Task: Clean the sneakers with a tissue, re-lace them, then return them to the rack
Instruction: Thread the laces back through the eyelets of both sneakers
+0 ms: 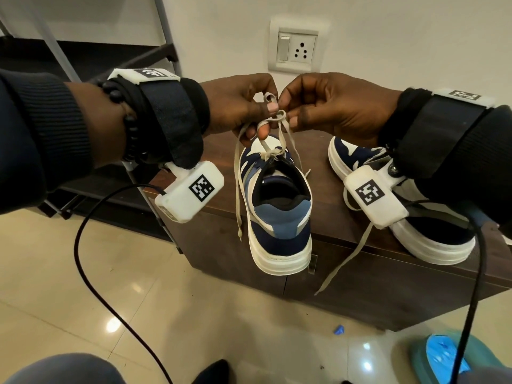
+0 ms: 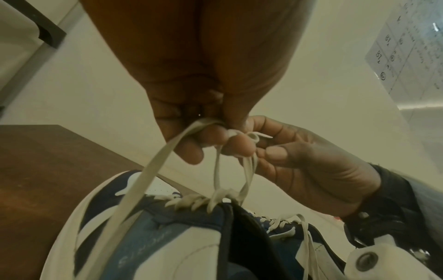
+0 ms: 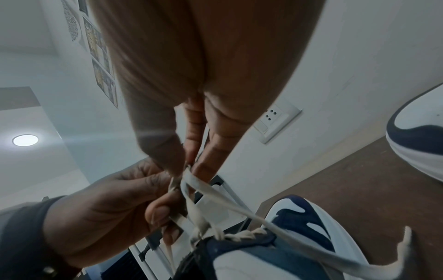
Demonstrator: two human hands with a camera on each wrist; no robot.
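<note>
A navy, blue and white sneaker sits heel toward me at the front edge of a brown cabinet. Above its tongue both hands work its off-white lace into a bow. My left hand pinches a small loop of the lace, with one loose end hanging down the shoe's left side. My right hand pinches the lace right beside it. The wrist views show the same pinches on the lace. The second sneaker lies to the right, half hidden by my right wrist, its lace trailing loose.
A dark metal shoe rack stands at the left against the wall. A switch and socket plate is on the wall behind the hands. A teal and blue object lies on the tiled floor at the lower right. Black cables hang from both wrists.
</note>
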